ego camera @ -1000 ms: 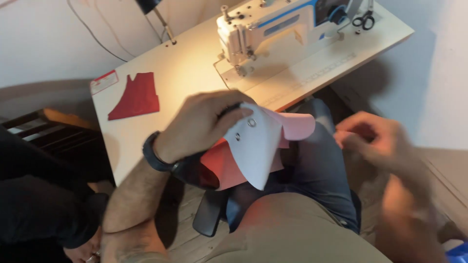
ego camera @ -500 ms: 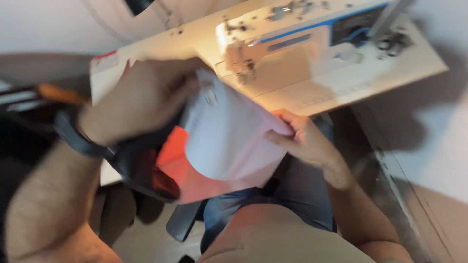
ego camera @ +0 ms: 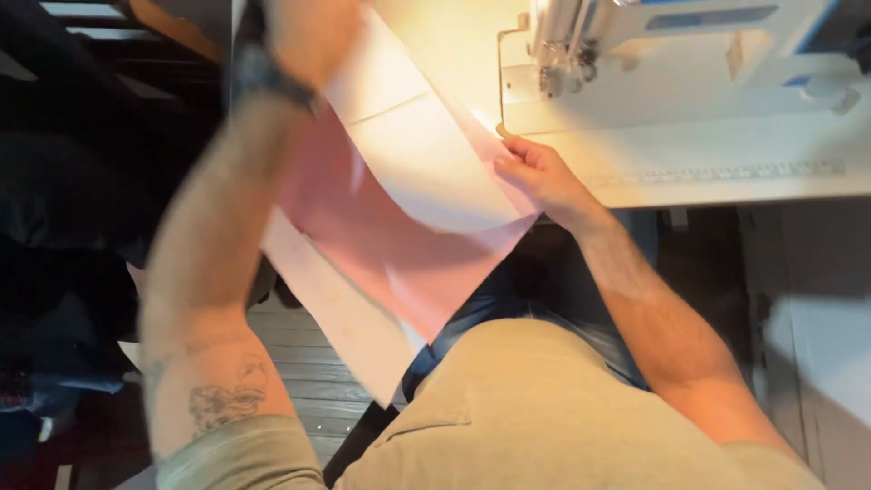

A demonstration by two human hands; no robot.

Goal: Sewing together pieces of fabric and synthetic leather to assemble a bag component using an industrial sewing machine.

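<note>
Pink sheet (ego camera: 399,245) now higher, spread between both hands (ego camera: 535,172).

The person is wearing a short-sleeved khaki shirt (ego camera: 544,408) and blue jeans (ego camera: 490,318); a dark watch (ego camera: 263,73) is circling the wrist just below the left hand (ego camera: 318,27), and a tattoo (ego camera: 222,399) is marking that forearm

Pale sewing table (ego camera: 726,172) spans the upper right, a ruler strip (ego camera: 726,171) set along its front edge. White sewing machine (ego camera: 671,54) with blue trim stands on it — bright warm light falls on the tabletop around the needle area. Grey wood-plank floor (ego camera: 318,390) shows below. Left side dark — slatted wooden piece (ego camera: 136,18) at upper left, details unclear.
</note>
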